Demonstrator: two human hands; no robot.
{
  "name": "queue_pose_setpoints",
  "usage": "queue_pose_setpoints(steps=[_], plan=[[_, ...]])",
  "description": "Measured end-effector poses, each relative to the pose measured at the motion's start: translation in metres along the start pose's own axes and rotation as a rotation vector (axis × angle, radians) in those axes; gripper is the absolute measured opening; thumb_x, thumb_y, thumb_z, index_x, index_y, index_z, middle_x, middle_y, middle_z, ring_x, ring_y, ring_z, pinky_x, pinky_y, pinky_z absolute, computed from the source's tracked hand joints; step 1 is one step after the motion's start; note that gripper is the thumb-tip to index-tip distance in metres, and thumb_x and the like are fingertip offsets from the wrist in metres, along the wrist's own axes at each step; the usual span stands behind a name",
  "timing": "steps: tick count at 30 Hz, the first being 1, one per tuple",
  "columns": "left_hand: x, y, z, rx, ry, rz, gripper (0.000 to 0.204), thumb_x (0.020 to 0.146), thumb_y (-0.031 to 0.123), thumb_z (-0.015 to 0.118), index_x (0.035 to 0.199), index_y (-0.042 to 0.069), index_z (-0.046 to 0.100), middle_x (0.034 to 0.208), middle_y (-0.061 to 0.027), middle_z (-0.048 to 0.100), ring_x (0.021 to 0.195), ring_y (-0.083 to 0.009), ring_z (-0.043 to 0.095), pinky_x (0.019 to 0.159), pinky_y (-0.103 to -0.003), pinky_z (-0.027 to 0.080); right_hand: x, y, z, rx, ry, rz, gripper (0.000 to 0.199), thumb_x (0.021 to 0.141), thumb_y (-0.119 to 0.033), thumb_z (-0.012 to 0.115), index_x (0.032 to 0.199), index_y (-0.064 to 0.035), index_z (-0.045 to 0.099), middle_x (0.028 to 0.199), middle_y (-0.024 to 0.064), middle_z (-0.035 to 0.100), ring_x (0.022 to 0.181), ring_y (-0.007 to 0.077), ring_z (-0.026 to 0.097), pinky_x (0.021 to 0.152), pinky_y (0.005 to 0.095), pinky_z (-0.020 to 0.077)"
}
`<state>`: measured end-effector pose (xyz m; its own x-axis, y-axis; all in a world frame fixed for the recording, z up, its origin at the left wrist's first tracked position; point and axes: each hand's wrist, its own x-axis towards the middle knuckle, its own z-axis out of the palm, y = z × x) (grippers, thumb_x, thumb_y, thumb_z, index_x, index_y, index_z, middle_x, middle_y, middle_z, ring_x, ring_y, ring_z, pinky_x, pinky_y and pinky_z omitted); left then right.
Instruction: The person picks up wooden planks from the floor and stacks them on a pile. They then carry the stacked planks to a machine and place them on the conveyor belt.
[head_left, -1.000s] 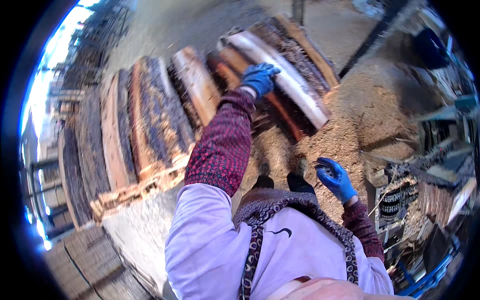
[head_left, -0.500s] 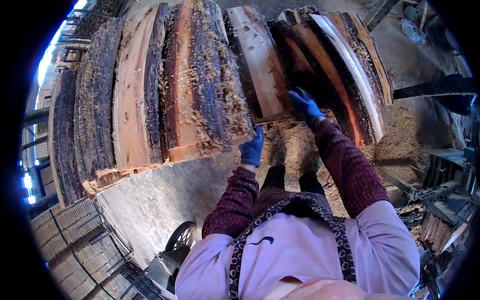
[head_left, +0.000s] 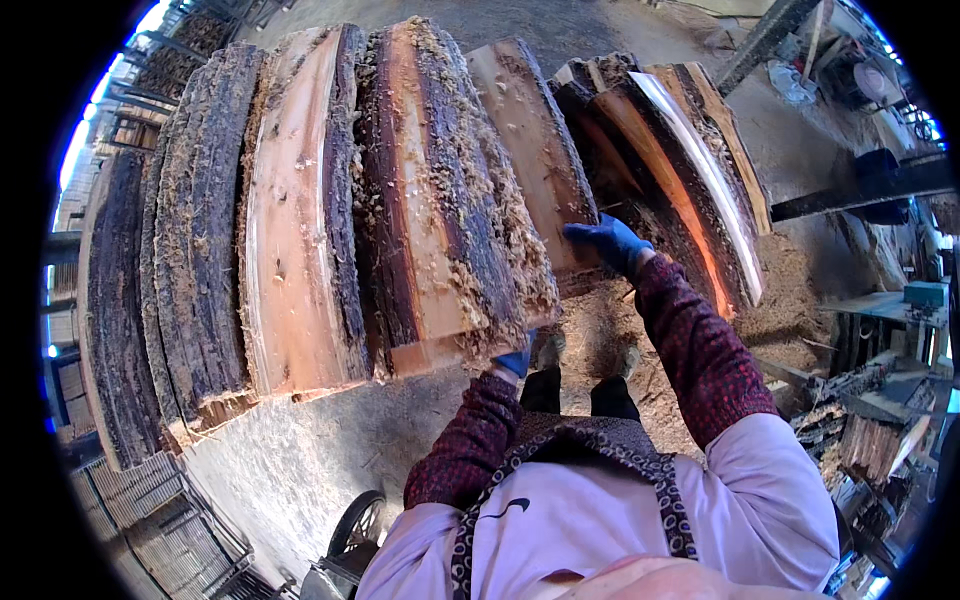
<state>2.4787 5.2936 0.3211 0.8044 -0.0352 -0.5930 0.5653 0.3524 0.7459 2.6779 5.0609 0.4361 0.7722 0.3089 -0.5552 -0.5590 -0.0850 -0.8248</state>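
Rough-sawn wooden slabs with bark edges lie side by side in front of me. My left hand, in a blue glove, is tucked under the near end of a sawdust-covered slab; most of that hand is hidden. My right hand, also blue-gloved, grips the lower right edge of a paler slab just beside it. Both sleeves are dark red knit.
More slabs lie to the left and reddish slabs to the right. Sawdust covers the ground by my feet. A wheel shows at the lower edge, machinery and stacked wood at the right.
My left hand came down from the far slabs to the near end of the sawdust-covered slab. My right hand rose from my side to the paler slab. The slabs now look much closer.
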Motion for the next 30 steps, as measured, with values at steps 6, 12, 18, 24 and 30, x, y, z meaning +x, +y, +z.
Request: queue_pose_setpoints(steps=[6, 12, 18, 24, 30], plan=[[-0.036, 0.037, 0.036, -0.324, -0.159, -0.186, 0.065, 0.103, 0.053, 0.050, 0.149, 0.007, 0.046, 0.151, -0.0115, 0.051, 0.139, -0.0294, 0.048, 0.116, -0.049, 0.037, -0.087, -0.022, -0.017, -0.195, -0.005, -0.151, 0.044, 0.087, -0.045, 0.080, 0.102, -0.0047, 0.073, 0.082, -0.0024, 0.066, 0.072, 0.0102, 0.058, 0.066, 0.0307, 0.0492], [-0.040, 0.020, 0.107, -0.660, -0.462, -0.236, 0.087, 0.093, 0.073, 0.052, 0.153, 0.009, 0.044, 0.149, -0.0121, 0.053, 0.134, -0.0301, 0.053, 0.112, -0.047, 0.044, -0.303, 0.050, -0.034, -0.078, -0.011, -0.061, 0.052, 0.090, -0.034, 0.079, 0.128, -0.0012, 0.065, 0.107, 0.0027, 0.070, 0.090, 0.0104, 0.063, 0.079, 0.0281, 0.0535], [-0.106, -0.033, 0.218, -0.276, -0.558, -0.262, 0.054, 0.104, 0.039, 0.055, 0.145, 0.004, 0.052, 0.137, -0.0116, 0.063, 0.122, -0.0268, 0.062, 0.105, -0.041, 0.051, -0.487, 0.164, -0.043, 0.046, 0.309, -0.075, 0.077, 0.087, -0.022, 0.083, 0.150, -0.0011, 0.043, 0.134, 0.0089, 0.063, 0.118, 0.0160, 0.059, 0.104, 0.0341, 0.0476], [-0.236, -0.035, 0.459, 0.142, -1.217, 0.273, 0.035, 0.099, 0.007, 0.064, 0.134, 0.001, 0.060, 0.125, -0.0051, 0.066, 0.113, -0.0149, 0.062, 0.095, -0.030, 0.051, -0.626, 0.172, -0.103, 0.319, 1.063, -0.575, 0.073, 0.096, -0.014, 0.071, 0.156, -0.0002, 0.032, 0.130, 0.0088, 0.061, 0.113, 0.0159, 0.058, 0.099, 0.0321, 0.0492], [-0.412, 0.011, 0.606, 0.006, -1.630, 0.425, 0.061, 0.096, 0.009, 0.070, 0.151, 0.002, 0.044, 0.149, -0.0089, 0.051, 0.137, -0.0173, 0.045, 0.116, -0.035, 0.034, -0.791, 0.164, -0.206, 0.119, 1.539, -0.729, 0.047, 0.106, -0.028, 0.056, 0.139, 0.0048, 0.051, 0.113, 0.0119, 0.067, 0.098, 0.0174, 0.063, 0.085, 0.0311, 0.0541]])
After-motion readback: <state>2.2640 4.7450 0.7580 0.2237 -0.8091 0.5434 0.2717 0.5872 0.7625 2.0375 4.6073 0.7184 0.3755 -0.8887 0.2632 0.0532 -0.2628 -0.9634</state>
